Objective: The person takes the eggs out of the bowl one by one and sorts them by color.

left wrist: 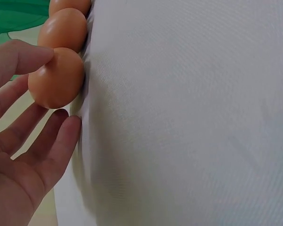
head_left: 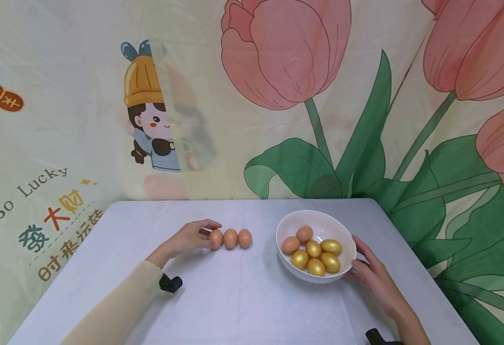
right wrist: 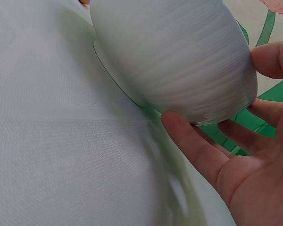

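Three brown eggs stand side by side in a row on the white-covered table. My left hand (head_left: 193,235) pinches the leftmost brown egg (left wrist: 56,79), its thumb on one side and fingertips around the other. The middle egg (head_left: 230,238) and the right-hand egg (head_left: 245,238) line up beside it. To the right sits a white bowl (head_left: 284,261) with two brown eggs (head_left: 297,240) and several golden eggs (head_left: 315,267) inside. My right hand (head_left: 373,269) holds the bowl's right side, thumb near the rim and fingers against the outer wall, as the right wrist view shows.
A white cloth covers the table (head_left: 234,306), whose far edge meets a printed curtain (head_left: 217,143) with tulips and a cartoon figure. Dark wrist mounts show at the left wrist (head_left: 170,283) and the right wrist (head_left: 379,337).
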Demonstrator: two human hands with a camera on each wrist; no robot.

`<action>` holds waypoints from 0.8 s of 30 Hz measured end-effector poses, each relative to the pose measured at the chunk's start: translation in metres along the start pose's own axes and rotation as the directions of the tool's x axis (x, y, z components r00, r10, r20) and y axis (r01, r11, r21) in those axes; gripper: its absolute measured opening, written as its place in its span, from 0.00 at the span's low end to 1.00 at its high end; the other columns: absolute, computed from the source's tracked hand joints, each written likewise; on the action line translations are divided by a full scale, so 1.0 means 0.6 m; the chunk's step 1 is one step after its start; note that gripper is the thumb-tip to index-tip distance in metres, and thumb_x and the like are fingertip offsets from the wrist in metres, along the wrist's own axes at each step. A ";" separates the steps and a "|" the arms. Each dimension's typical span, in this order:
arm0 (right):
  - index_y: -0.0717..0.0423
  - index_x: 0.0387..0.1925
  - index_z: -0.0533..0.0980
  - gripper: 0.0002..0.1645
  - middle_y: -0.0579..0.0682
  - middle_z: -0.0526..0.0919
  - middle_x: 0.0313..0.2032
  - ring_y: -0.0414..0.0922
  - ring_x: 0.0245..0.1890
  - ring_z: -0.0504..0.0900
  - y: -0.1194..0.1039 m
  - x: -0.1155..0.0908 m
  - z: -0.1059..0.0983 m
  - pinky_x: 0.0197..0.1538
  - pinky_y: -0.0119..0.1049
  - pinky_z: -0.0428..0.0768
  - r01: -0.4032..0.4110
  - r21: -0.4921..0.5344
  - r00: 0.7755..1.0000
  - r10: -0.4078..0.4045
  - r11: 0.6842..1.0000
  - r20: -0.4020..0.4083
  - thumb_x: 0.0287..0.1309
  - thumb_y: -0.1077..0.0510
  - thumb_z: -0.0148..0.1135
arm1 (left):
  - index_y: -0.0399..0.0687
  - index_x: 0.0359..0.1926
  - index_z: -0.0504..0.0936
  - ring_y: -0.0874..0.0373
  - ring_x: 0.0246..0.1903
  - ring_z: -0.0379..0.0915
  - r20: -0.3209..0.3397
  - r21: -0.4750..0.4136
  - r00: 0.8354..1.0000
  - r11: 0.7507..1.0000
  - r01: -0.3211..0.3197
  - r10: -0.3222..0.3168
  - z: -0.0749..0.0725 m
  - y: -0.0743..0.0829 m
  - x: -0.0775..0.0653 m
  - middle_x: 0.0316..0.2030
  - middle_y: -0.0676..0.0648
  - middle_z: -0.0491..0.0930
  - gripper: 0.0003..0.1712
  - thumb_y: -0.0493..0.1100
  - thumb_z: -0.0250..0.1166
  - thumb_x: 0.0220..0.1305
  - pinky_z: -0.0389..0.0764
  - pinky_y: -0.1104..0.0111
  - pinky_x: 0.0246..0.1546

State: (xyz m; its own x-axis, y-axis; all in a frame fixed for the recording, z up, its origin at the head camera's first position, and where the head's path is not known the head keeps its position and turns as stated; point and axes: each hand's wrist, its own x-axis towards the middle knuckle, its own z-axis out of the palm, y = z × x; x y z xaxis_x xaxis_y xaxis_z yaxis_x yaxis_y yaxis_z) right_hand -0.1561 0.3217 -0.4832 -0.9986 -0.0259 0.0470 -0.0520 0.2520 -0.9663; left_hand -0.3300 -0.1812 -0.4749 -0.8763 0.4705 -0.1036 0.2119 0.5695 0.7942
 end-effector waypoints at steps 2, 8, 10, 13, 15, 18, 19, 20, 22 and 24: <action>0.49 0.86 0.46 0.41 0.65 0.50 0.80 0.28 0.57 0.78 0.000 0.000 0.000 0.55 0.37 0.87 -0.002 -0.002 1.000 0.002 1.000 0.000 0.84 0.50 0.50 | 0.51 0.70 0.79 0.45 0.63 0.77 0.002 0.003 1.000 1.000 0.001 -0.001 -0.002 0.002 -0.001 0.67 0.44 0.78 0.36 0.48 0.79 0.63 0.82 0.52 0.60; 0.49 0.86 0.46 0.41 0.65 0.49 0.81 0.28 0.58 0.77 0.000 0.001 -0.001 0.56 0.37 0.87 -0.013 -0.011 1.000 0.013 1.000 -0.001 0.84 0.49 0.50 | 0.53 0.72 0.78 0.45 0.65 0.75 -0.003 0.028 1.000 1.000 0.002 -0.002 -0.011 0.012 -0.003 0.69 0.43 0.77 0.37 0.50 0.78 0.64 0.81 0.49 0.61; 0.48 0.86 0.46 0.41 0.64 0.49 0.81 0.30 0.58 0.77 0.000 0.001 0.000 0.56 0.38 0.87 -0.018 -0.012 1.000 0.018 1.000 -0.002 0.83 0.49 0.50 | 0.55 0.72 0.78 0.44 0.67 0.74 -0.010 0.040 1.000 0.999 -0.001 0.002 -0.014 0.017 -0.002 0.70 0.44 0.76 0.35 0.50 0.77 0.65 0.80 0.47 0.62; 0.48 0.86 0.46 0.41 0.64 0.50 0.81 0.33 0.60 0.77 -0.001 0.001 0.000 0.56 0.38 0.87 -0.023 -0.012 1.000 0.023 1.000 -0.001 0.83 0.48 0.50 | 0.55 0.72 0.77 0.42 0.68 0.73 -0.026 0.053 0.999 0.998 -0.032 0.034 -0.020 0.030 -0.001 0.71 0.43 0.75 0.33 0.47 0.75 0.68 0.79 0.46 0.63; 0.48 0.86 0.47 0.41 0.64 0.50 0.81 0.34 0.60 0.77 -0.001 0.001 0.000 0.56 0.39 0.87 -0.025 -0.012 1.000 0.025 1.000 -0.001 0.83 0.48 0.50 | 0.55 0.72 0.77 0.41 0.67 0.73 -0.042 0.057 0.997 0.996 -0.064 0.067 -0.023 0.043 0.001 0.71 0.43 0.75 0.33 0.44 0.75 0.68 0.80 0.47 0.64; 0.48 0.86 0.46 0.41 0.64 0.50 0.81 0.33 0.60 0.77 -0.001 0.001 0.000 0.56 0.38 0.87 -0.019 -0.011 1.000 0.019 1.000 0.001 0.83 0.49 0.50 | 0.54 0.72 0.77 0.40 0.66 0.75 -0.062 0.058 0.989 0.990 -0.129 0.132 -0.024 0.067 0.006 0.70 0.43 0.76 0.34 0.41 0.75 0.66 0.80 0.49 0.64; 0.48 0.86 0.46 0.41 0.64 0.50 0.81 0.33 0.60 0.77 -0.001 0.001 0.000 0.56 0.38 0.87 -0.016 -0.009 1.000 0.016 1.000 0.002 0.83 0.49 0.50 | 0.54 0.72 0.77 0.41 0.65 0.75 -0.065 0.061 0.987 0.987 -0.146 0.150 -0.024 0.077 0.008 0.69 0.44 0.77 0.34 0.41 0.75 0.66 0.80 0.49 0.64; 0.48 0.86 0.46 0.41 0.64 0.50 0.81 0.32 0.59 0.77 -0.001 0.001 0.000 0.56 0.38 0.87 -0.013 -0.006 1.000 0.013 1.000 0.003 0.84 0.49 0.50 | 0.54 0.72 0.77 0.43 0.65 0.76 -0.067 0.058 0.984 0.985 -0.161 0.165 -0.022 0.087 0.010 0.69 0.45 0.77 0.34 0.41 0.75 0.66 0.81 0.50 0.64; 0.49 0.86 0.46 0.41 0.64 0.49 0.81 0.30 0.59 0.77 -0.001 0.000 0.000 0.56 0.38 0.87 -0.010 -0.004 1.000 0.010 1.000 0.003 0.84 0.50 0.50 | 0.53 0.72 0.77 0.46 0.63 0.77 -0.063 0.054 0.978 0.979 -0.195 0.198 -0.018 0.110 0.014 0.68 0.47 0.77 0.35 0.41 0.76 0.66 0.81 0.51 0.64; 0.49 0.86 0.46 0.41 0.64 0.49 0.81 0.29 0.58 0.77 -0.001 0.000 0.000 0.56 0.38 0.87 -0.009 -0.002 1.000 0.009 1.000 0.002 0.84 0.50 0.50 | 0.52 0.72 0.77 0.49 0.62 0.78 -0.053 0.050 0.972 0.973 -0.227 0.230 -0.011 0.134 0.017 0.68 0.48 0.77 0.35 0.40 0.76 0.65 0.82 0.53 0.63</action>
State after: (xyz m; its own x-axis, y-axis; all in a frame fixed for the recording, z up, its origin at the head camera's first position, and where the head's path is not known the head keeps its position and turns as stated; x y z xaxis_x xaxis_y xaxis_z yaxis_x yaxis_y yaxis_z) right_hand -0.1559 0.3217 -0.4825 -0.9990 -0.0255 0.0376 -0.0429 0.2538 -0.9663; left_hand -0.3250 -0.1350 -0.4079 -0.8257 0.5525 0.1137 0.4270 0.4805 0.7660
